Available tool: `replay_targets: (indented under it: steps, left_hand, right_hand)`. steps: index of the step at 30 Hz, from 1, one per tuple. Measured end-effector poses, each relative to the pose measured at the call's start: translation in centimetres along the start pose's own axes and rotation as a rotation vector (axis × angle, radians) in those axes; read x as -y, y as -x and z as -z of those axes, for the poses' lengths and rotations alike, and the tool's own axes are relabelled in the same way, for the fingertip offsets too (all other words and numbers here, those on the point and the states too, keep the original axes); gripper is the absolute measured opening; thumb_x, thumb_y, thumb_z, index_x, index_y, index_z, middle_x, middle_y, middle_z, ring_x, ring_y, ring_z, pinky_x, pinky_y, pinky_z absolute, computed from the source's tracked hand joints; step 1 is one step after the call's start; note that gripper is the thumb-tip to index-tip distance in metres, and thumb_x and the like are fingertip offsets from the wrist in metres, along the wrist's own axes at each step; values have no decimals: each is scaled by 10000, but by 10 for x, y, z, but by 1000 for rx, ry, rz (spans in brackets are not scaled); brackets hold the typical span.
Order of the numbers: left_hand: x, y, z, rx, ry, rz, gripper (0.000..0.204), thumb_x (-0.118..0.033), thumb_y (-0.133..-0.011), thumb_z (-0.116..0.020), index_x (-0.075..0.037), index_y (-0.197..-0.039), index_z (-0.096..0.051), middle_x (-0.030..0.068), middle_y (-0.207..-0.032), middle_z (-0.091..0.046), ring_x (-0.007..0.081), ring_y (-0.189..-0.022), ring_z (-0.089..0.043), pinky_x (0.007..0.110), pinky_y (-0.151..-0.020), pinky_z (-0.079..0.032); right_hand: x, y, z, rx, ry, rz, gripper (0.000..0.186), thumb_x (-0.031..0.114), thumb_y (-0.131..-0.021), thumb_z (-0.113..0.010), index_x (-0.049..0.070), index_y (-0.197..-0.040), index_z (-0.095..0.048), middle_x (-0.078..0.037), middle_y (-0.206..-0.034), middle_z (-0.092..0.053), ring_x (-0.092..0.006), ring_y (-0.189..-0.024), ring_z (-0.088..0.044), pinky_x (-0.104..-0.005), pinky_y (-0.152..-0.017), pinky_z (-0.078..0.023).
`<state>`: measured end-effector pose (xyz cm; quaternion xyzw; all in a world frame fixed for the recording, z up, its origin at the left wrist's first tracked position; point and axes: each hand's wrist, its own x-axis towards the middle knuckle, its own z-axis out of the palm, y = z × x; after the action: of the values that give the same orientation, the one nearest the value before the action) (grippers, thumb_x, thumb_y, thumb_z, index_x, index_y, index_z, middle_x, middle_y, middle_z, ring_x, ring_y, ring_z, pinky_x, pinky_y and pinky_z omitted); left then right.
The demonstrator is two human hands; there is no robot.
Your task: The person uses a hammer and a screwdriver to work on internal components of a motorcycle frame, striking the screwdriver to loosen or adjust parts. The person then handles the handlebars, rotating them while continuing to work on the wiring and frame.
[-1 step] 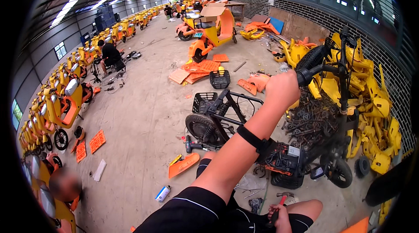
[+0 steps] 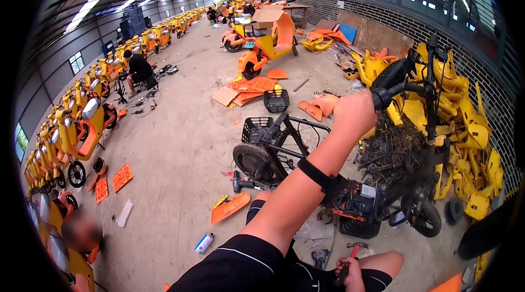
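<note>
My left hand (image 2: 355, 112) is closed round the black handlebar grip (image 2: 381, 97) of a stripped scooter, its arm reaching across the frame. The scooter's bare black frame (image 2: 280, 138) stands in front of me, its rear wheel (image 2: 254, 162) to the left and its front wheel (image 2: 425, 218) to the right. Wiring and electrical parts (image 2: 354, 200) lie exposed in the low middle section. Down by my right knee, my right hand (image 2: 351, 273) is wrapped round a claw hammer (image 2: 357, 248) with a red and black handle, its head pointing up, apart from the scooter.
A cordless drill (image 2: 239, 181), an orange panel (image 2: 231, 208) and a spray can (image 2: 204, 243) lie on the floor to my left. Yellow body panels (image 2: 473, 150) and dark metal parts (image 2: 391, 150) are heaped at right. A person (image 2: 139, 68) sits working farther off, near rows of yellow scooters (image 2: 76, 130).
</note>
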<state>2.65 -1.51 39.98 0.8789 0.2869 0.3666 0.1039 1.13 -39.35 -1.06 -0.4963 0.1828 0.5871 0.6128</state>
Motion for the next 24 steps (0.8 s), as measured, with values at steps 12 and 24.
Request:
replay_targets:
  steps: [12,24]
  left_hand:
    - [1,-1,-3,-4,64,-19,288,-224,-725,-726,-26,-918,-644,196,-773,-711,415,-747,-709,638,-733,-491]
    - [-6,9,1,-69,-13,-62,231,-196,-749,-703,-33,-902,-641,188,-770,-708,390,-716,-710,513,-653,-544]
  right_hand:
    - [-2,5,-9,5,28,-56,120,195,-788,-644,89,-814,-593,-23,-622,-508,-187,-528,-483,-331,-502,-411]
    - [-11,3,9,1,18,5,263,152,-768,-574,-4,-979,-588,-111,-732,-565,-200,-573,-481,-342,-545,-422]
